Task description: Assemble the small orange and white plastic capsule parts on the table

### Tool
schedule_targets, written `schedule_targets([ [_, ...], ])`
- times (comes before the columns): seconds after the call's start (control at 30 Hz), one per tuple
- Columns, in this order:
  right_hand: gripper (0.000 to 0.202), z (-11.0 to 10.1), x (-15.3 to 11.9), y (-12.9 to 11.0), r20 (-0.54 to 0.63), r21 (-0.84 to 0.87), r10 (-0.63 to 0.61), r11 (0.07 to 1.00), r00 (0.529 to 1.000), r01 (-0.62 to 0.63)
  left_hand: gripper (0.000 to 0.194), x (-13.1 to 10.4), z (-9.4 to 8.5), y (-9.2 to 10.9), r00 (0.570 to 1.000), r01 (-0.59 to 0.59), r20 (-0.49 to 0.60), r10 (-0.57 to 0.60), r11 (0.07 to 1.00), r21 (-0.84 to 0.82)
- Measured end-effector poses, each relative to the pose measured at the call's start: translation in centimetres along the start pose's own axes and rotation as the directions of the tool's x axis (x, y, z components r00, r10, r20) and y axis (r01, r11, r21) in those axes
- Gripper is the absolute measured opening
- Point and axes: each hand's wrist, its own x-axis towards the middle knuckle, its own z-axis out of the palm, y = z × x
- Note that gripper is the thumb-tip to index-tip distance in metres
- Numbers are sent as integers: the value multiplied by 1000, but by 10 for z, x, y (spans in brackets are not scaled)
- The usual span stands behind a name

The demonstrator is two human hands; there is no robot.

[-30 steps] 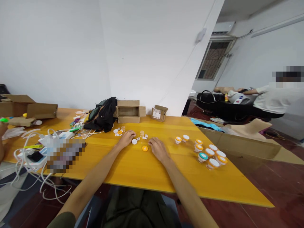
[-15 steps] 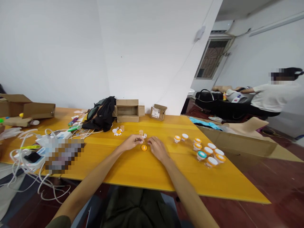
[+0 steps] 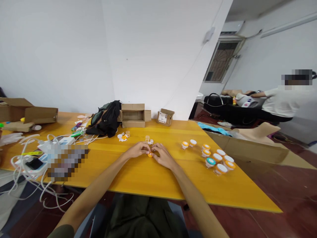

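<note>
Between my hands lies a small orange lid with a white spot in its middle, low on the yellow table. My left hand has its fingers closed at the lid's left and upper edge. From the other side my right hand pinches in at the lid, its fingertips close to those of the left. Whatever small piece may be between the fingertips is hidden. Just beyond the hands are a small clear jar and some white pieces with holes.
Several lidded jars stand at the right. Left of centre lie loose white and orange lids beside a clear jar. A black bag, cardboard boxes and tangled white cables are further off. A person sits at far right.
My two hands have moved closer together and onto the orange lid, which they now partly cover. The things around them have stayed in place.
</note>
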Motion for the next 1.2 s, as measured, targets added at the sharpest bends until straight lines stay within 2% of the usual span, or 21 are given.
schedule_targets([
  [0.27, 14, 0, 0, 0, 5, -5, 11, 1000, 1000, -11, 14, 0, 1, -5, 999, -21, 26, 19, 998, 65],
  [0.47, 12, 0, 1, -2, 14, -41, 29, 999, 999, -28, 11, 0, 0, -1, 999, -45, -1, 45, 991, 126],
  [0.7, 10, -2, 1, -4, 27, -22, 40, 999, 999, -40, 10, -1, -1, 5, 999, -36, -31, 39, 993, 112],
  [1.2, 8, -2, 2, -3, 26, -25, 44, 999, 999, -43, 4, 0, 5, -2, 998, 60, -25, -65, 983, -176],
])
